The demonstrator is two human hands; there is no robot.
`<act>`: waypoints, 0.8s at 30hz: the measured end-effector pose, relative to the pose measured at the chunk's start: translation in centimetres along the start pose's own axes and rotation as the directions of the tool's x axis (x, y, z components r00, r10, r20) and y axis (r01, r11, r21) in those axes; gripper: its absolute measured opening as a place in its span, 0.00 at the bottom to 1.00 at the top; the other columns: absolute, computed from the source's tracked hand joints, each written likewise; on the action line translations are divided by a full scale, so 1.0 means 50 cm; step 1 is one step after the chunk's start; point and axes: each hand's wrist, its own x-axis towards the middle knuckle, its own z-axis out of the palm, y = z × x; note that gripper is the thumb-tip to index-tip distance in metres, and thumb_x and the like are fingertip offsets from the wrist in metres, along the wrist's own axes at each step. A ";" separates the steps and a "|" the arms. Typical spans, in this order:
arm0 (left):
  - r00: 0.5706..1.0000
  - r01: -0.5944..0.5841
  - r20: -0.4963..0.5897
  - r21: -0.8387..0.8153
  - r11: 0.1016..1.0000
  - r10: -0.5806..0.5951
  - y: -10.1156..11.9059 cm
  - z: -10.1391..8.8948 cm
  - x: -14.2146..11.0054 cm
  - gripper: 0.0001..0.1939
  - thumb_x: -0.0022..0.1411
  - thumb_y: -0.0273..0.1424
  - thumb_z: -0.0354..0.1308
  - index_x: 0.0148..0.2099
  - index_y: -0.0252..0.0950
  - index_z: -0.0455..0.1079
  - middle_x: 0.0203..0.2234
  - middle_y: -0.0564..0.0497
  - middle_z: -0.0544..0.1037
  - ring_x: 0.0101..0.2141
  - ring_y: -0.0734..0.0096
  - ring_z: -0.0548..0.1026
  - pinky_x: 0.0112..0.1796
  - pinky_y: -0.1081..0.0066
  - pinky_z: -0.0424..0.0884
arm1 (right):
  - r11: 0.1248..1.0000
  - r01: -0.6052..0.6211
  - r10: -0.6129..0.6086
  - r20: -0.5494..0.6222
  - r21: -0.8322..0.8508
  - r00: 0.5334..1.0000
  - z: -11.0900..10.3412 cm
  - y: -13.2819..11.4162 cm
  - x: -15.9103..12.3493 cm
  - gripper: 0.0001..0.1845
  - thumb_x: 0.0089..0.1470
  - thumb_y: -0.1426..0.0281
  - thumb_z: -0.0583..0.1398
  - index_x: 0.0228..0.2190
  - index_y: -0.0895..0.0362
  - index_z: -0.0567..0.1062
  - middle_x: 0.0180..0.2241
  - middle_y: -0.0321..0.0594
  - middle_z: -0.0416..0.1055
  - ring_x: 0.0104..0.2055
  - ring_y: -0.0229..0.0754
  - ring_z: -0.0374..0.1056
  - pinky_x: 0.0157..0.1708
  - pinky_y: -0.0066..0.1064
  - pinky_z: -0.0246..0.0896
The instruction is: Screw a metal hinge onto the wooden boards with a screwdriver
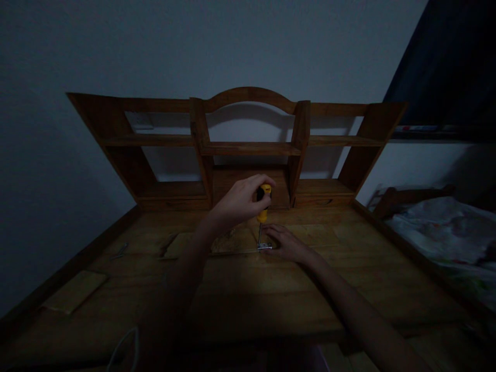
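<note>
My left hand (244, 197) is closed round the handle of a yellow-and-black screwdriver (263, 213). The screwdriver stands nearly upright, its metal shaft pointing down. Its tip meets a small silver metal fitting (265, 247), possibly a hinge, at the near edge of a thin wooden board (246, 243) on the desk. Low beside the shaft, my right hand (284, 243) has its fingers curled against the fitting's right end. Whether a screw sits under the tip is too small and dark to tell.
A wooden shelf unit (251, 150) stands along the back of the desk (271, 294). On the left lie a loose wooden piece (75, 292) and small metal items (121, 251). Plastic-covered stuff (445, 227) is at the right, beyond the desk edge. The light is dim.
</note>
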 end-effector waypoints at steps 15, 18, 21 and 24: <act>0.989 0.127 -0.080 0.065 0.990 -0.122 -0.026 0.015 0.005 0.17 0.60 0.42 0.64 0.44 0.36 0.69 0.42 0.47 0.72 0.40 0.67 0.73 0.41 0.68 0.72 | 1.000 -0.006 0.006 0.004 -0.002 1.000 0.001 0.001 -0.002 0.32 0.54 0.57 0.67 0.58 0.51 0.70 0.61 0.47 0.66 0.63 0.52 0.62 0.62 0.47 0.58; 0.991 0.122 -0.072 0.107 0.987 -0.114 -0.025 0.011 0.004 0.17 0.60 0.44 0.64 0.44 0.36 0.70 0.39 0.49 0.72 0.37 0.68 0.72 0.39 0.68 0.70 | 1.000 -0.008 0.008 0.003 -0.010 1.000 0.003 0.003 -0.002 0.33 0.54 0.56 0.67 0.58 0.51 0.69 0.61 0.48 0.66 0.63 0.52 0.62 0.62 0.47 0.58; 0.993 0.113 -0.057 0.129 0.985 -0.107 -0.024 0.008 0.003 0.17 0.60 0.44 0.64 0.43 0.36 0.71 0.35 0.50 0.72 0.34 0.69 0.71 0.37 0.69 0.68 | 1.000 -0.013 0.013 -0.004 -0.011 1.000 0.004 0.003 -0.003 0.33 0.54 0.56 0.67 0.58 0.52 0.69 0.60 0.47 0.66 0.63 0.51 0.62 0.62 0.46 0.58; 0.993 0.111 -0.047 0.155 0.982 -0.105 -0.023 0.005 0.003 0.17 0.61 0.44 0.63 0.42 0.36 0.71 0.33 0.51 0.72 0.33 0.69 0.71 0.35 0.70 0.67 | 1.000 -0.015 0.015 -0.003 -0.010 1.000 0.002 0.000 -0.003 0.32 0.54 0.56 0.67 0.57 0.52 0.70 0.60 0.48 0.67 0.62 0.52 0.63 0.61 0.46 0.58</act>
